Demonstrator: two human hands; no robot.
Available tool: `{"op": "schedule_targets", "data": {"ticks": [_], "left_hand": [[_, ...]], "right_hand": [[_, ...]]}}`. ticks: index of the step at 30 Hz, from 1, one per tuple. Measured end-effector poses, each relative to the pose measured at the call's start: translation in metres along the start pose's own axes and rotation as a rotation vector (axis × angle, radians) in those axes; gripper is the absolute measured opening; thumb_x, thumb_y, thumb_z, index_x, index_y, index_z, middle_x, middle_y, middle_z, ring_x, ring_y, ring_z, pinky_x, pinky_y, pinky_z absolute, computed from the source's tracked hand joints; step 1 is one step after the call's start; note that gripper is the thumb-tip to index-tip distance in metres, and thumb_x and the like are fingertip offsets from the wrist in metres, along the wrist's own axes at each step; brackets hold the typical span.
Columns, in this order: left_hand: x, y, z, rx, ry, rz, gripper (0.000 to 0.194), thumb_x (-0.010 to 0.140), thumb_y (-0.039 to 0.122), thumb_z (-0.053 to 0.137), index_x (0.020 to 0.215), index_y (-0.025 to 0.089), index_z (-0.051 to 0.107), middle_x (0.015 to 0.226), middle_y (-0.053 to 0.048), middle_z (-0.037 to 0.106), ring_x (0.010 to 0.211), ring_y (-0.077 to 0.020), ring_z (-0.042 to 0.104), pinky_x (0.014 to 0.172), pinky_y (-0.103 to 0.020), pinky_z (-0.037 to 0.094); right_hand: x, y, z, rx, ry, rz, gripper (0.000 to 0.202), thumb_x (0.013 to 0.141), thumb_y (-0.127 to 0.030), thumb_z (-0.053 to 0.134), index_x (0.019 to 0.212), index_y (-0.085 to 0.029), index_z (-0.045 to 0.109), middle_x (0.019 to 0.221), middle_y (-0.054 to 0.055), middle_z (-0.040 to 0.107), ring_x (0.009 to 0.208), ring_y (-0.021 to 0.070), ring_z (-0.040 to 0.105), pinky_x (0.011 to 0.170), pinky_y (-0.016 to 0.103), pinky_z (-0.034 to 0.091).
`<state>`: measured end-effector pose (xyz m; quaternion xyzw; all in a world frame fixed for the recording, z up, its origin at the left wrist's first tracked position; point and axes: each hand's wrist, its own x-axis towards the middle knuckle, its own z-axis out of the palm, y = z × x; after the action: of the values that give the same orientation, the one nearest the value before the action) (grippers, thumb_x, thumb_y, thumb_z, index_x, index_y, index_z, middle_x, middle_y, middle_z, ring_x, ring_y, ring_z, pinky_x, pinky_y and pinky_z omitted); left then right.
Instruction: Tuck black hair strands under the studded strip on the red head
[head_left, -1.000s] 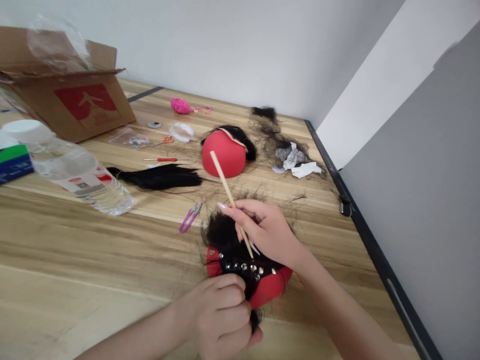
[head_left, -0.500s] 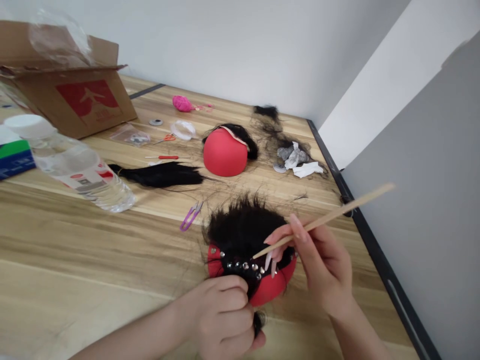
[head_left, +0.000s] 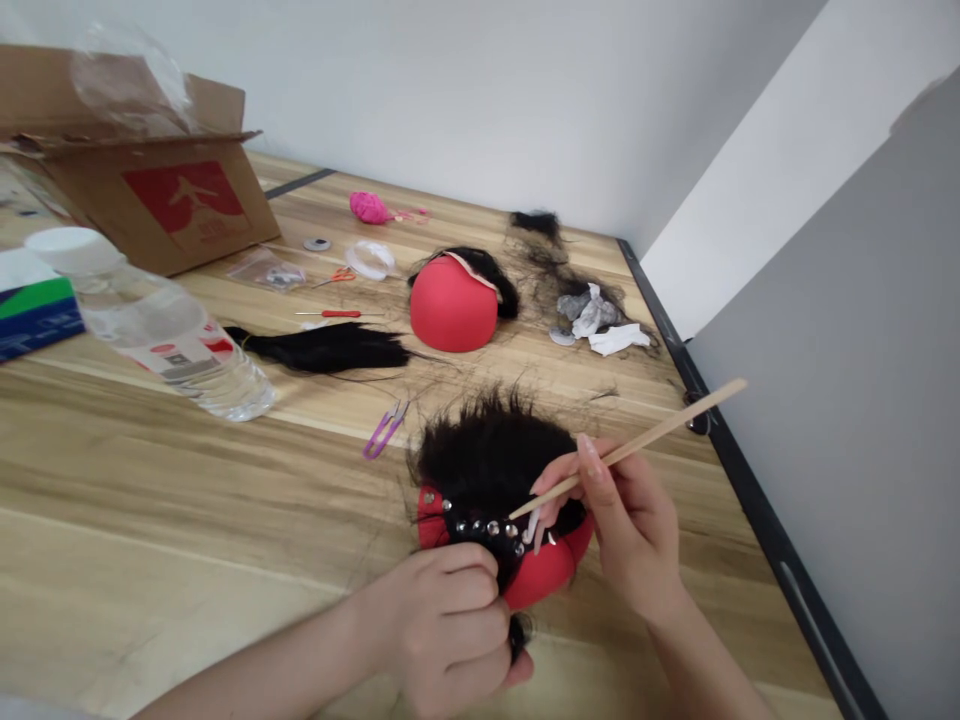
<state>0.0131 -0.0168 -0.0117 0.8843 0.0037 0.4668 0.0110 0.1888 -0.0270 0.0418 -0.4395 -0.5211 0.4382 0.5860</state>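
Observation:
A black wig [head_left: 495, 440] sits on a red dome-shaped form [head_left: 551, 580], with several shiny round-headed pins [head_left: 493, 529] in a row along its near edge. Closed around a lock of black hair [head_left: 517, 638], my left hand [head_left: 457, 625] is at the near side of the form; the end of the lock pokes out below the fist. My right hand [head_left: 630, 510] pinches a slim wooden stick [head_left: 667, 425] like a pencil. The stick's thin tip points down at the hair just above the pins. Whether a hook is on it is too small to tell.
Purple thread snips [head_left: 385, 432] lie left of the wig. Beyond are a second red form [head_left: 454, 305] with black hair, a black hair bundle [head_left: 322, 350] and a red-handled hook [head_left: 337, 314]. A water bottle [head_left: 172, 340] and cardboard box [head_left: 187, 205] stand left.
My right hand and the wooden stick have shifted slightly left, and the stick's far end has dropped a little. My left hand stays closed on the hair. The view has shifted slightly.

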Motion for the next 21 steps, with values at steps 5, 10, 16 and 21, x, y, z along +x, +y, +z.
{"op": "schedule_targets", "data": {"ticks": [5, 10, 16, 21], "left_hand": [[0.0011, 0.0002, -0.0002, -0.001, -0.001, -0.005, 0.032, 0.079, 0.015, 0.060, 0.049, 0.015, 0.050, 0.052, 0.001, 0.047, 0.054, -0.0114, 0.041, 0.053, -0.026, 0.044], [0.0042, 0.0005, -0.0018, -0.005, -0.005, -0.020, 0.035, 0.081, 0.014, 0.058, 0.047, 0.015, 0.048, 0.051, 0.000, 0.046, 0.053, -0.0111, 0.040, 0.053, -0.026, 0.044], [0.0069, -0.0001, -0.0025, -0.009, 0.008, -0.025, 0.037, 0.083, 0.013, 0.055, 0.047, 0.014, 0.048, 0.050, 0.000, 0.046, 0.053, -0.0110, 0.040, 0.053, -0.025, 0.044], [0.0058, 0.0008, -0.0015, -0.002, 0.008, -0.037, 0.038, 0.083, 0.013, 0.056, 0.047, 0.015, 0.048, 0.050, 0.001, 0.046, 0.053, -0.0107, 0.040, 0.053, -0.024, 0.045]], "right_hand": [[0.0038, 0.0038, 0.0002, 0.098, 0.007, 0.044, 0.016, 0.098, -0.027, 0.045, 0.087, -0.019, 0.055, 0.074, 0.001, 0.067, 0.051, 0.0100, 0.062, 0.048, 0.023, 0.054], [0.0054, 0.0057, -0.0011, 0.103, -0.002, 0.051, 0.015, 0.097, -0.027, 0.046, 0.088, -0.019, 0.055, 0.073, 0.001, 0.067, 0.050, 0.0098, 0.062, 0.045, 0.022, 0.054], [0.0067, 0.0077, -0.0026, 0.095, 0.003, 0.084, 0.017, 0.096, -0.032, 0.048, 0.087, -0.019, 0.055, 0.073, 0.002, 0.068, 0.048, 0.0102, 0.061, 0.044, 0.022, 0.053], [0.0063, 0.0088, -0.0024, 0.094, -0.002, 0.089, 0.017, 0.097, -0.032, 0.047, 0.087, -0.019, 0.054, 0.073, 0.001, 0.068, 0.048, 0.0100, 0.061, 0.044, 0.022, 0.054]]}}
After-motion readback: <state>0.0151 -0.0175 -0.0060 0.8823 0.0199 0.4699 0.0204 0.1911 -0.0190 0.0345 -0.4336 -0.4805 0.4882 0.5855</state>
